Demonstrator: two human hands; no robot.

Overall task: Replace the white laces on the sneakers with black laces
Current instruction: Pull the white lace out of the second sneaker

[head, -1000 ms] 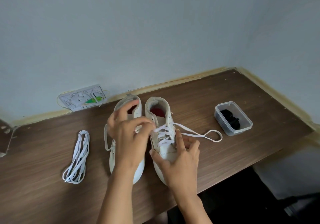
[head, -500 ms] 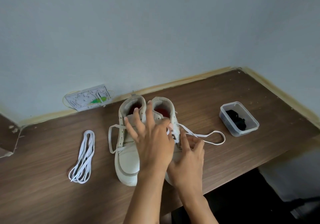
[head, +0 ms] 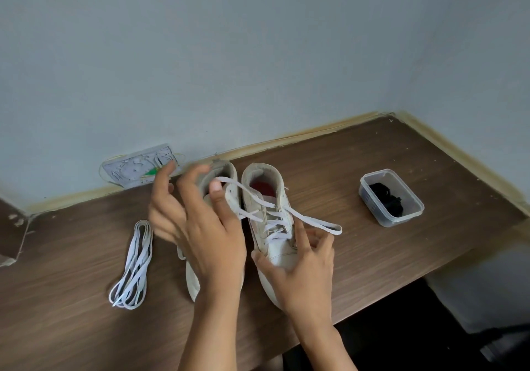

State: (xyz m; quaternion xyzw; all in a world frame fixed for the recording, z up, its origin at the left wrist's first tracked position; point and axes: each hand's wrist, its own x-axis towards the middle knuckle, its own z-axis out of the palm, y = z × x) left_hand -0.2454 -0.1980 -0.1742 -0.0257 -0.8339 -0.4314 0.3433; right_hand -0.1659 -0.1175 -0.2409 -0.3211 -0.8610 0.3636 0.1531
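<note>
Two white high-top sneakers stand side by side on the brown table (head: 372,256). My left hand (head: 200,221) hovers over the left sneaker (head: 226,175) and pinches a strand of the white lace (head: 252,193) that runs across from the right sneaker (head: 275,227). My right hand (head: 304,264) grips the toe and side of the right sneaker, which is still partly laced in white; a loop of that lace trails right. Black laces (head: 385,198) lie in a clear plastic box (head: 401,218) at the right.
A bundle of loose white lace (head: 133,267) lies on the table at the left. A wall socket plate (head: 134,167) sits low on the wall behind the shoes. The table's front edge runs just below my wrists; walls close the back and right.
My left hand has lifted from the right sneaker's eyelets and pulled a lace strand up and to the left. My right hand stays on the right sneaker.
</note>
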